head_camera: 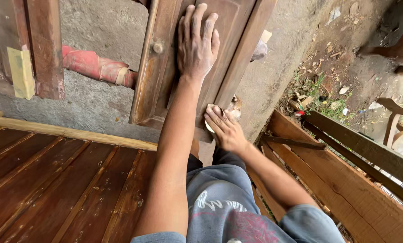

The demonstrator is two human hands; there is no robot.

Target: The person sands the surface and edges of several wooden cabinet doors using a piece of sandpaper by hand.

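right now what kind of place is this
Probably an outdoor woodworking or furniture-finishing yard: the left hand lies flat on a stained wooden door panel, the right hand presses a sandpaper piece to it, and slatted wooden panels lie on bare ground.

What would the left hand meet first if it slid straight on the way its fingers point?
Likely nothing soon: the left hand lies flat on the brown wooden door panel, fingers pointing up it, and more panel runs to the picture's edge.

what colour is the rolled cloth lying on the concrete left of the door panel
Red, with a pale band near one end: the rolled cloth shows plainly in the head view.
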